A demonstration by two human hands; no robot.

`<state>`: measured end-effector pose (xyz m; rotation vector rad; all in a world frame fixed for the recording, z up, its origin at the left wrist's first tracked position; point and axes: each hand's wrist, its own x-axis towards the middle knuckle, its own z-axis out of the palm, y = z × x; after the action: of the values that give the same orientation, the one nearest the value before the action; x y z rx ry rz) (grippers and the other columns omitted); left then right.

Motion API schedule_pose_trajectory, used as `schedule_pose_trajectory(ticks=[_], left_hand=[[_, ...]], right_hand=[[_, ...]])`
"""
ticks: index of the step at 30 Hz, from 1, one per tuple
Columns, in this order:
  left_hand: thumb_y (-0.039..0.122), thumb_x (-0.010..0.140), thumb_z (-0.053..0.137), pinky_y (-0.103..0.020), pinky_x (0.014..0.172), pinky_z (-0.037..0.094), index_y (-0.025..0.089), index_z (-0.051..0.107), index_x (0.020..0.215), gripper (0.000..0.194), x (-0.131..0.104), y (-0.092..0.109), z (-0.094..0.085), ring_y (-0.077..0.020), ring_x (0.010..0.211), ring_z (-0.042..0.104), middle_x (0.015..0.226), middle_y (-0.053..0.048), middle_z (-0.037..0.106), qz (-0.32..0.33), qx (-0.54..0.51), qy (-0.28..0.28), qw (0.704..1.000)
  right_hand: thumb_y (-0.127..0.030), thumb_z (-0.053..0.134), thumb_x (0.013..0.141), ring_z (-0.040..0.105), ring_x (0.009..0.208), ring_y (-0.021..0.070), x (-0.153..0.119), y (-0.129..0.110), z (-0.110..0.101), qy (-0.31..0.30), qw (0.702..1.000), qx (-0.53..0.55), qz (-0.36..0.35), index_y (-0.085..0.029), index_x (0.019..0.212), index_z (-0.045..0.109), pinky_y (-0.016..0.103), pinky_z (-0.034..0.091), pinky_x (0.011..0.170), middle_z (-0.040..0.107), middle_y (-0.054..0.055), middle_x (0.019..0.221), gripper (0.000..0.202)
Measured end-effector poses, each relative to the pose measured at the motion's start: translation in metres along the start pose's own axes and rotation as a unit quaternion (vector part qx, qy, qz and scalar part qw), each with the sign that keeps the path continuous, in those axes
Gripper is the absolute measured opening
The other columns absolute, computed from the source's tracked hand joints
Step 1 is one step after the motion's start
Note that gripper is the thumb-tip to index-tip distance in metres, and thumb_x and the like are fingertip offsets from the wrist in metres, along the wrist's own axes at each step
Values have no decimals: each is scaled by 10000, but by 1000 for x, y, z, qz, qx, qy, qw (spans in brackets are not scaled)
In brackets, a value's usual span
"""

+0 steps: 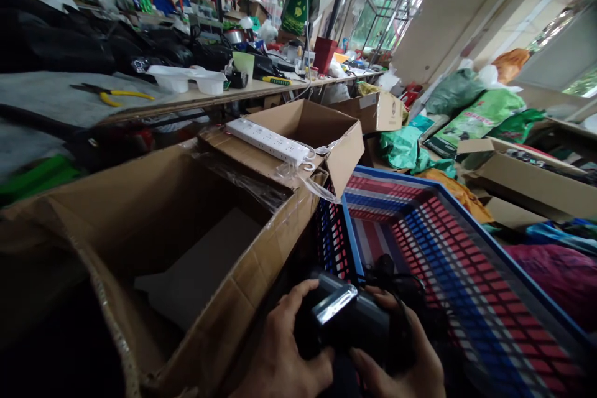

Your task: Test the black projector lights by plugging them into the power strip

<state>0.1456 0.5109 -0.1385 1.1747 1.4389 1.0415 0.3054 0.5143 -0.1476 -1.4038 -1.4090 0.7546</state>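
Low in the view, my left hand [284, 342] and my right hand [413, 345] grip a glossy black device [361, 317] from its two sides. It has rounded edges and a shiny strip on top that reflects light; its exact kind does not show. Dark cables [396, 277] lie against its far right side. On my left is an open cardboard box [252, 273] with a pale sheet [205, 267] inside. To the right stands a blue plastic crate [448, 199] with a red, white and blue striped lining. The device is in front of the crate's near corner.
A white power strip [270, 140] lies on the flap of a second open carton [342, 143]. The workbench [261, 88] behind holds yellow-handled pliers [116, 94], white trays [186, 78] and black items. Green bags [480, 118] and another cardboard box [536, 174] crowd the right side.
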Motion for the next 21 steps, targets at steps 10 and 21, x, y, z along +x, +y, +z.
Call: schedule_pose_trajectory(ticks=[10, 21], left_hand=[[198, 714, 502, -374, 847, 427, 167, 539, 1070, 360, 3, -1, -10, -287, 993, 580, 1010, -120, 639, -29, 184, -57, 981], [284, 771, 479, -347, 743, 436, 99, 468, 1183, 451, -3, 31, -19, -307, 921, 607, 947, -167, 650, -76, 206, -135, 966]], right_hand=[[-389, 675, 659, 528, 1016, 294, -6, -2, 14, 70, 991, -88, -72, -208, 1043, 472, 473, 366, 955, 529, 110, 1096, 471], [-400, 706, 619, 572, 974, 282, 4, -1, 6, -17, 997, -80, 5, -211, 1110, 490, 410, 448, 887, 597, 81, 1026, 569]])
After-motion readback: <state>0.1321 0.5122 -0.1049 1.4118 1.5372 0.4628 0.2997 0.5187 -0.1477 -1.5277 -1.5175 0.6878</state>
